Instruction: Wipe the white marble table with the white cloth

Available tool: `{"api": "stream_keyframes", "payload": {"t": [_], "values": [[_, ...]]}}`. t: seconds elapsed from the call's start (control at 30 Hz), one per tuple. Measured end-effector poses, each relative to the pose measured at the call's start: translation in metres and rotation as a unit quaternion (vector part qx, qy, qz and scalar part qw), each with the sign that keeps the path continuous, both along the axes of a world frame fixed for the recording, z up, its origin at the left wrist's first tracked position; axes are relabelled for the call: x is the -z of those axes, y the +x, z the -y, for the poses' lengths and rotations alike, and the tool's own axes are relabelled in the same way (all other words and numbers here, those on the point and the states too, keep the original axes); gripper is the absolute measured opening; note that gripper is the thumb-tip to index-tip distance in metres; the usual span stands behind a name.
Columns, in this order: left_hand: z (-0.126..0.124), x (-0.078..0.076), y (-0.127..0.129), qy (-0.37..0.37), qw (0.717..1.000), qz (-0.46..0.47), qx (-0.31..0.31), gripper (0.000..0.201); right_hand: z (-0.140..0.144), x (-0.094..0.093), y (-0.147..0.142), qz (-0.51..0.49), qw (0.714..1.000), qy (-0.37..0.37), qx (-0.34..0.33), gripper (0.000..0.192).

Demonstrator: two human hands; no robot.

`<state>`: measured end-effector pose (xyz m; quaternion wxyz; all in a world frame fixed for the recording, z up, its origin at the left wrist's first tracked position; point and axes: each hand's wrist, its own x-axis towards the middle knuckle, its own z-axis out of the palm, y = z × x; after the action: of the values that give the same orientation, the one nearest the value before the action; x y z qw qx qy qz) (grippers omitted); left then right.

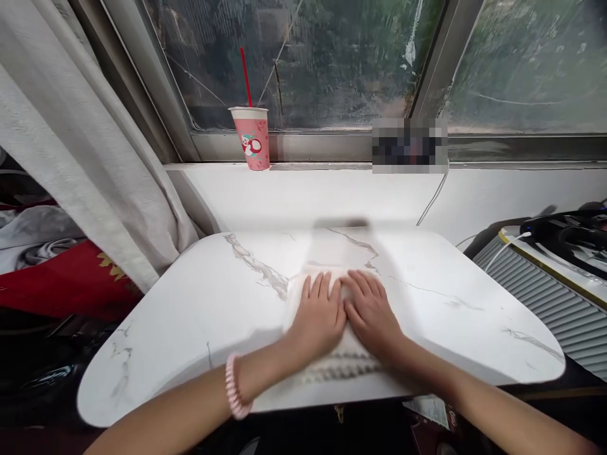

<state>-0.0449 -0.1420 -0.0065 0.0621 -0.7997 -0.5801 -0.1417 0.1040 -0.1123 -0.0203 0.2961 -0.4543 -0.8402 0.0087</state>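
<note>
A soft, cream-white cloth lies on the white marble-patterned table, its near side showing blurred ruffled or textured bands. Flat on this cloth rests my left hand, fingers extended and pointing toward the window. Beside it, my right hand also presses down with its fingers stretched out. The two hands touch or nearly touch at the thumbs. A pink coiled band circles my left wrist. The cloth beneath my palms is hidden.
A pink paper cup with a red straw stands on the windowsill. Further right, a pixelated object has a cable hanging down. A pale curtain hangs at left. Black equipment with a white cable sits beyond the table's right edge.
</note>
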Motion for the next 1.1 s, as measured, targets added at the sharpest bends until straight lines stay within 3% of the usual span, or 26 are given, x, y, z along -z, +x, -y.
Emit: {"api": "stream_keyframes", "payload": {"t": [0.1,0.17,0.3,0.5,0.77,0.9,1.1], "values": [[0.046,0.004,-0.006,0.037,0.999,-0.02,0.031,0.052,0.046,0.0,0.001,-0.007,0.998,0.005,-0.056,0.056],[0.064,0.005,-0.011,0.04,0.998,-0.032,0.042,0.054,0.062,-0.003,-0.002,-0.003,0.996,-0.002,-0.084,0.061],[0.061,0.001,-0.025,0.015,0.997,-0.059,0.037,0.055,0.055,-0.009,-0.017,0.012,0.995,-0.03,-0.091,0.059],[0.005,-0.004,-0.062,-0.018,0.999,-0.035,-0.009,0.052,0.003,-0.011,-0.062,0.024,0.996,-0.043,-0.071,0.048],[-0.083,-0.013,-0.111,-0.031,0.994,0.019,-0.102,0.045,-0.1,-0.018,-0.127,-0.002,0.995,-0.05,-0.08,0.034],[-0.124,-0.014,-0.134,-0.022,0.994,0.04,-0.099,0.042,-0.139,-0.018,-0.152,-0.011,0.997,-0.049,-0.059,0.032],[-0.162,-0.01,-0.16,-0.016,0.994,0.065,-0.08,0.041,-0.167,-0.016,-0.175,-0.009,0.998,-0.044,-0.035,0.033]]}}
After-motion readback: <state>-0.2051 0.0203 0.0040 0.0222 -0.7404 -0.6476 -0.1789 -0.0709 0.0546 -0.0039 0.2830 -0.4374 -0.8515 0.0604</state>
